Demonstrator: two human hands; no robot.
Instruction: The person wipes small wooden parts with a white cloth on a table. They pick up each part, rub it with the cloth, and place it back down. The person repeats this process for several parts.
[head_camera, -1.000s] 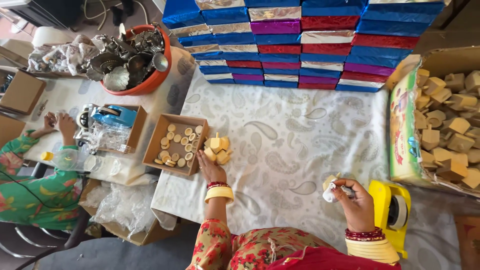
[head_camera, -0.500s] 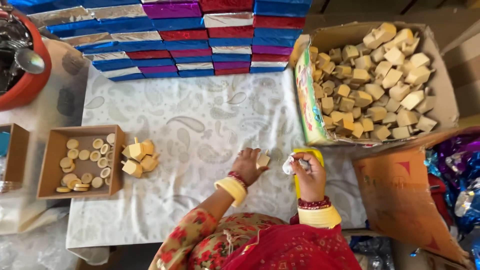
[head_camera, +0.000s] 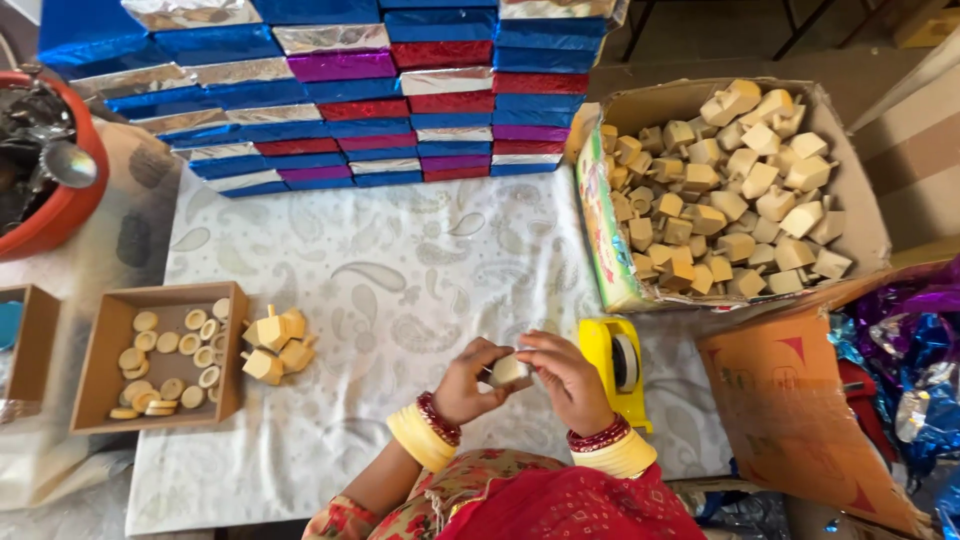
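Seen from above, a person sits at a table covered by a white cloth (head_camera: 400, 280) with a pale paisley pattern. Both hands meet just in front of the body, low in the middle of the view. The left hand (head_camera: 468, 382) and the right hand (head_camera: 565, 375) are each curled around the same small cream-coloured wooden piece (head_camera: 508, 371), pinching it between fingertips and thumbs just above the cloth. Both wrists carry yellow and dark red bangles.

Just beside the right hand, on the cloth, lies a yellow tape dispenser (head_camera: 612, 368) with a roll of clear tape in it.

To the left, well apart from the hands, a small pile of wooden blocks (head_camera: 275, 342) lies on the cloth, touching the side of a shallow cardboard tray (head_camera: 100, 350). The tray holds many small round wooden discs (head_camera: 170, 360).

At the upper right stands a large open cardboard box (head_camera: 850, 170) full of similar cream wooden blocks (head_camera: 730, 190), heaped loosely.

Along the far edge of the table runs a stack of flat boxes (head_camera: 350, 90) wrapped in shiny foil: blue, red, purple and silver, piled several layers high.

At the far left edge, an orange bowl (head_camera: 70, 200) holds dark metal items. At the lower right, a plain cardboard box (head_camera: 800, 400) leans beside crumpled blue and purple foil (head_camera: 915, 340).
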